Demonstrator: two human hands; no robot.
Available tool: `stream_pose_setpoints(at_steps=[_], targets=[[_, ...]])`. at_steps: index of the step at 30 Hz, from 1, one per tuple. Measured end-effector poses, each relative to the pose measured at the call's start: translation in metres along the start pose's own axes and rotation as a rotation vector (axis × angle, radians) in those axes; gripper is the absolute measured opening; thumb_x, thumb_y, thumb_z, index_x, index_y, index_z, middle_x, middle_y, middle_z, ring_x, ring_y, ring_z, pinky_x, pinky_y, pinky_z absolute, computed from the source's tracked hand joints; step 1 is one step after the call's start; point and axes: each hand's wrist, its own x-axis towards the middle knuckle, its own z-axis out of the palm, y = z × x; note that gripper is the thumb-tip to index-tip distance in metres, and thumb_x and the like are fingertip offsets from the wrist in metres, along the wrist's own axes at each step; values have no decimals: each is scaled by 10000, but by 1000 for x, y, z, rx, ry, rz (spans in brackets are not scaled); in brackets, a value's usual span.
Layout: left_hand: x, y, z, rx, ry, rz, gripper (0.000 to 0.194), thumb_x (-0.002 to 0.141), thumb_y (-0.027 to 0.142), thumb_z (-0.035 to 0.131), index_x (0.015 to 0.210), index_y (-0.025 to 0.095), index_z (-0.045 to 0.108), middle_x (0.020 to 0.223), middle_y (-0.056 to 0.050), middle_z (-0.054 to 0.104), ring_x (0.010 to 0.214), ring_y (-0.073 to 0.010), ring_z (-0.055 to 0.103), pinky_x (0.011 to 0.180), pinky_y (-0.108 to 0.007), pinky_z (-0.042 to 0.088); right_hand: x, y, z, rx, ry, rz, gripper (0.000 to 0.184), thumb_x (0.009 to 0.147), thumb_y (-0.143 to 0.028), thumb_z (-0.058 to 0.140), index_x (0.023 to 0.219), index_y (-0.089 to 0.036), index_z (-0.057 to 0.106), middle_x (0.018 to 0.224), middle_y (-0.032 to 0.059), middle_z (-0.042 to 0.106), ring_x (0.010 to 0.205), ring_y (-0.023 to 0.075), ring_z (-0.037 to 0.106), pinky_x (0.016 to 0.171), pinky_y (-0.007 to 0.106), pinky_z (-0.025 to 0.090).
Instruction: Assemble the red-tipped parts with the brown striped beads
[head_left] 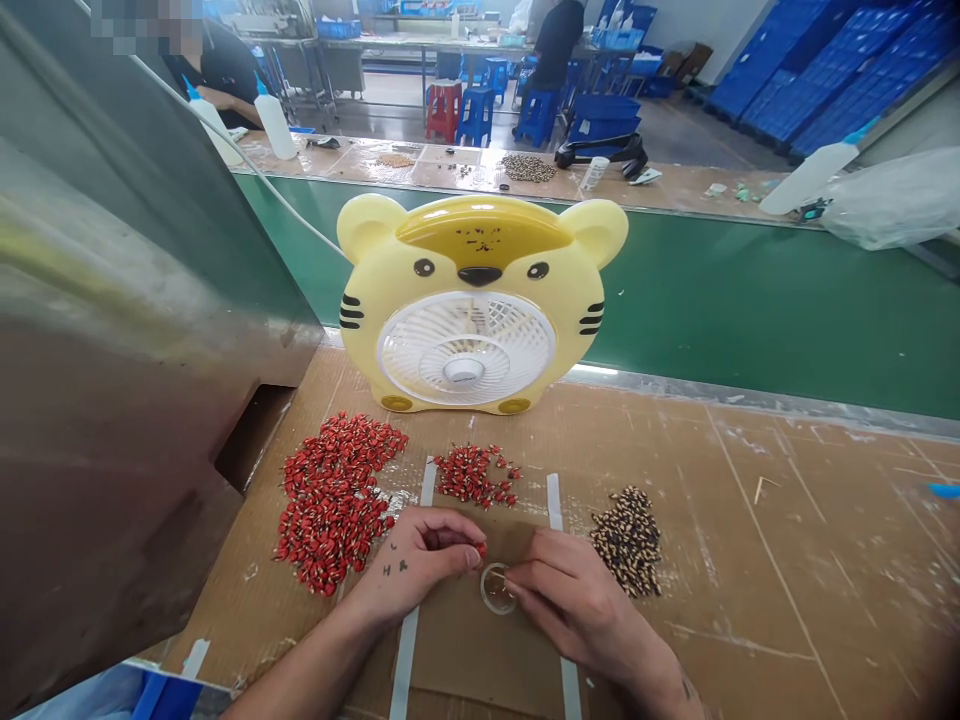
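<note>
My left hand (431, 555) pinches a small red piece (481, 549) between thumb and fingertips, left of a small clear round dish (485, 592). Over the dish's right rim, my right hand (566, 590) is closed in a pinch on a thin pale stick; most of it is hidden by the fingers. The dish rests on a brown cardboard sheet (480, 655) held down by white tape strips. Just beyond the hands lies a small pile of red pieces (469, 475), with a larger red pile (337, 500) to the left. Black-and-cream pieces (627, 542) are heaped right of my right hand.
A yellow animal-faced fan (469, 300) stands behind the piles. On the left, a large metal housing (127, 330) rises beside the cardboard-covered table (750, 560). Past a green panel (750, 300), another bench carries bottles (275, 125) and small heaps. Two people are in the background.
</note>
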Motion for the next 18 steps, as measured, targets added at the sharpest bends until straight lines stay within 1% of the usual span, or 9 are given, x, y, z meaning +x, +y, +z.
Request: stream_pose_setpoints(at_steps=[3,5,8,10,12,14,18], targets=[[-1,-1,0,13,-10,4,139,665,222,832,790,181,787,700,-15,737,637,-111,622,636,-199,446,-1,-1,-1,19,6,4,187,932,-117,513,797,-175,629,678,37,577,652,170,499,597,291,356],[-1,-1,0,18,-12,5,146,667,231,831,795,177,785,704,-19,740,636,-114,624,638,-205,449,-2,-1,-4,66,38,18,182,921,-117,525,784,-181,627,665,33,579,637,168,505,589,289,368],[-1,0,0,32,-10,-5,157,670,247,828,797,167,781,697,-22,740,626,-119,621,631,-214,446,-4,-2,-10,177,147,86,131,908,-126,561,827,-184,646,673,29,586,630,164,531,572,280,396],[-1,1,1,54,-5,-7,152,672,247,826,788,161,779,692,-21,739,622,-118,615,623,-214,440,-4,-4,-12,260,243,138,113,897,-119,580,843,-188,651,677,23,584,626,162,545,570,277,415],[-1,2,1,76,0,-4,139,680,241,819,785,161,779,695,-19,741,627,-116,612,622,-211,437,-4,-6,-11,328,338,183,118,888,-102,588,850,-194,651,682,15,583,620,158,550,572,279,423],[-1,3,2,86,-4,-3,129,686,235,813,789,163,781,706,-18,746,636,-114,614,627,-207,438,-3,-8,-9,359,403,216,126,882,-91,593,850,-199,651,686,9,579,618,155,549,573,279,422],[0,2,3,93,-12,-11,118,691,228,807,790,169,784,721,-16,751,646,-112,615,635,-203,439,0,-10,-5,353,412,227,126,870,-86,606,838,-196,660,680,7,576,614,152,548,569,276,422]])
